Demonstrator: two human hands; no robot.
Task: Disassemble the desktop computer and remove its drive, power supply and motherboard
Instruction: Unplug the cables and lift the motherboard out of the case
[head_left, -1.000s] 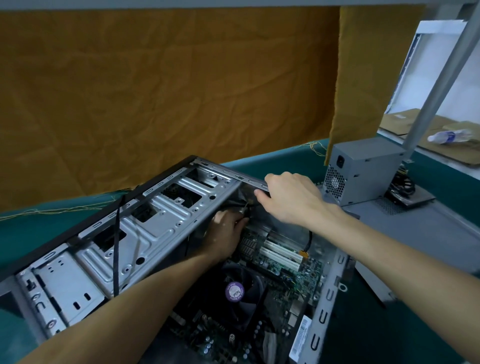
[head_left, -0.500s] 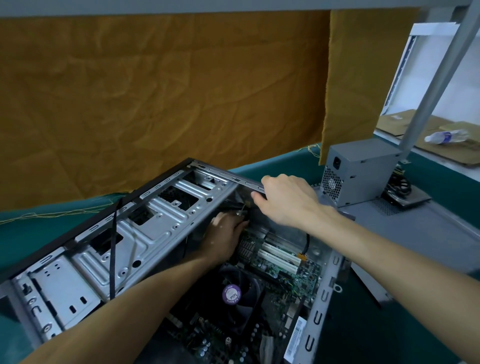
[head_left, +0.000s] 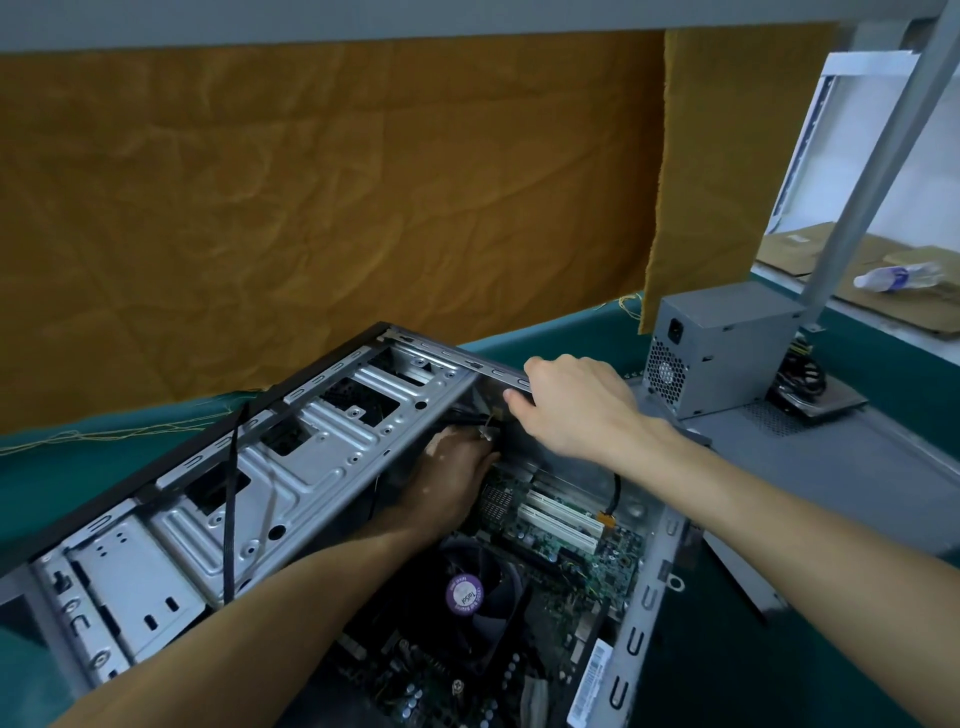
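Curtain (head_left: 322, 208) fills the back; green surface (head_left: 779, 675) carries everything.

Computer case (head_left: 291, 467) lies open on its side, centre-left. Motherboard (head_left: 566, 540) is seated in the case floor, fan (head_left: 467, 592) mounted on it, white slots (head_left: 561, 519) showing. Power supply (head_left: 722, 348) is already out, standing on the detached side panel (head_left: 857, 457) right of the case, its cables (head_left: 802, 376) bundled behind it. Drive: can't pick it out for certain.

Change over the last second: almost none. View dropped slightly, both hands sit where they were. Read: still fiddling with something at the far inner corner, no part freed yet. Motherboard removal is what's left.

Right hand (head_left: 576, 410) lies over the case's far top rim (head_left: 467, 361), fingers curled onto the edge, bracing it. Left hand (head_left: 452, 478) is deep inside by the far wall, fingers bent around a small light piece (head_left: 488, 431) near a black cable (head_left: 457, 413); whether it actually grips that, can't tell.

Room: tight. Left wrist sits between the drive cage (head_left: 322, 447) and the slots, sheet-metal edges on both sides. Only exit is up and back toward the person. Open surface lies in front of the panel, near right.
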